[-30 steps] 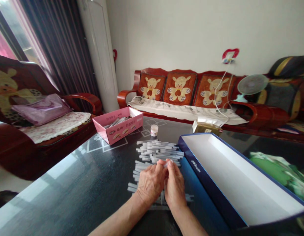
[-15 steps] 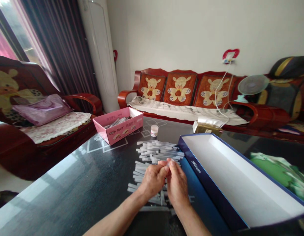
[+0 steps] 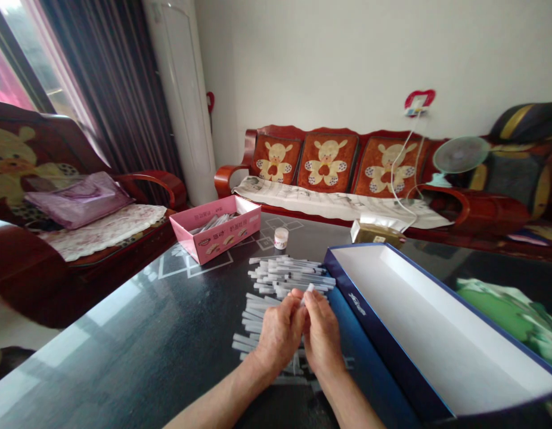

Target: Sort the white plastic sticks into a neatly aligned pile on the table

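Pinching grip, both hands, lower centre of the frame. Left hand (image 3: 280,333) and right hand (image 3: 323,333) are pressed side by side, backs up, fingertips meeting at the top. The fingers (image 3: 297,296) of both hands are closed together on one small white stick (image 3: 309,288). Only its pale tip shows above the right fingertips; the rest is hidden inside the grip. The stick is held just above the worktop (image 3: 168,333), not resting on it.

Surroundings:
- Worktop: dark, glossy, with white line markings towards the upper left.
- Near pile (image 3: 253,322): loose grey-white sticks lying flat, directly under and to the left of the hands; the wrists cover part of it.
- Far pile (image 3: 289,275): more of the same sticks, stacked roughly parallel, just above the hands in the frame and close to the corner of the blue box.
- Blue box (image 3: 354,304): long and shallow, navy walls, white inside, running from centre to lower right; its near corner sits just right of the right hand.
- Pink box (image 3: 213,241): open, left of centre, well apart from the hands, holding further sticks.
- Small white jar (image 3: 281,238): upright, between the pink box and the far pile.
- Gold box (image 3: 374,234): beyond the far end of the blue box.
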### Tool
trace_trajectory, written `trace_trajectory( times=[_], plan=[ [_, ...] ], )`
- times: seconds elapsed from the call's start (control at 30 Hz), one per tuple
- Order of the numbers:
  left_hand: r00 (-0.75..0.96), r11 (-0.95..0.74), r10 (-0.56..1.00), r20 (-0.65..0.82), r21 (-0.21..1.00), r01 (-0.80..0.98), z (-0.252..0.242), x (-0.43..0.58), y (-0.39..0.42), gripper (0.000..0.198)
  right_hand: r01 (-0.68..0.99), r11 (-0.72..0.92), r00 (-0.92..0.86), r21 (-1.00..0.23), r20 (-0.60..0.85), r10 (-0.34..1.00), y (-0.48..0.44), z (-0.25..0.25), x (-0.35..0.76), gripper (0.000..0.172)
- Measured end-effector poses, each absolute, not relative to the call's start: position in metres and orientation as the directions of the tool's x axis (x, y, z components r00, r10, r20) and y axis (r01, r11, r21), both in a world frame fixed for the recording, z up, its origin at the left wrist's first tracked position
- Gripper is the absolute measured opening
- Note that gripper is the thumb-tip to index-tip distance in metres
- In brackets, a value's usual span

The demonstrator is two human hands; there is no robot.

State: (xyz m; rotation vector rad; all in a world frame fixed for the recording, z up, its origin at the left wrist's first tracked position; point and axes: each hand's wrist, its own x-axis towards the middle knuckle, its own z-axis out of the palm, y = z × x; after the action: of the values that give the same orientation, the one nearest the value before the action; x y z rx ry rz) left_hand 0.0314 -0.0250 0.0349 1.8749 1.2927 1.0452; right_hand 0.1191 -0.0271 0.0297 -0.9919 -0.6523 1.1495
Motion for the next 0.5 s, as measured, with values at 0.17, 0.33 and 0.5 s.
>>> trace_trajectory(
  times=[0.17,0.33,0.5],
  plan=[
    [0.22,-0.379,0.924,0.312,0.689,0.617,0.025,0.031,-0.024,0.024,-0.408,0.116,0.405,-0.906,-0.066,0.912,-0.027,0.025,0.116,0.032],
    [0.341,-0.478,0.875,0.343,0.506,0.718,0.024,0.031,-0.024,0.025,-0.332,0.128,0.421,-0.934,-0.025,0.907,-0.027,0.017,0.116,0.032],
    [0.309,-0.488,0.871,0.382,0.591,0.643,0.02,0.039,-0.034,0.029,-0.53,0.101,0.416,-0.842,-0.155,0.896,-0.02,0.026,0.13,0.041]
  ],
)
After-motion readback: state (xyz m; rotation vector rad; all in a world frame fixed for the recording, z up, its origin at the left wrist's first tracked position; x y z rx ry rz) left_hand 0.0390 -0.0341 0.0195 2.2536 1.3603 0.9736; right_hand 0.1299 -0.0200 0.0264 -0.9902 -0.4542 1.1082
